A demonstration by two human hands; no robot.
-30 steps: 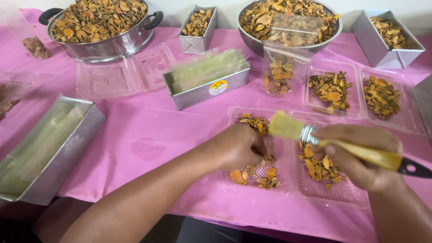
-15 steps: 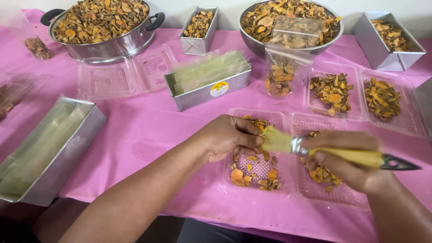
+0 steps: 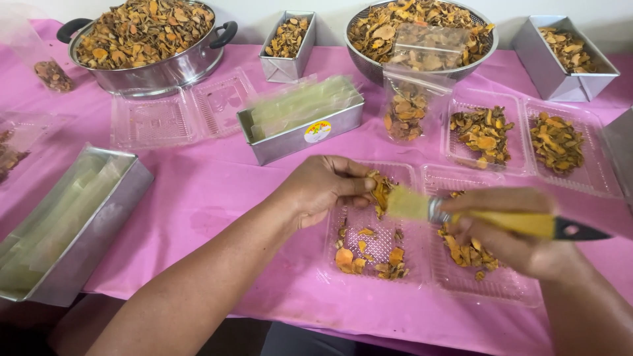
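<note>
Thin, brittle-looking dried orange slices [image 3: 381, 188], likely light and crumbly, are pinched in the left hand [image 3: 323, 191] over a clear plastic tray [image 3: 369, 224], while the right hand [image 3: 521, 231] grips a yellow-handled brush [image 3: 461, 214], on the pink-covered bench [image 3: 217, 191].

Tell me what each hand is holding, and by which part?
The left hand pinches a few dried orange slices at their upper end between thumb and fingers. The right hand grips a paintbrush around its yellow handle, just behind the metal ferrule.
</note>
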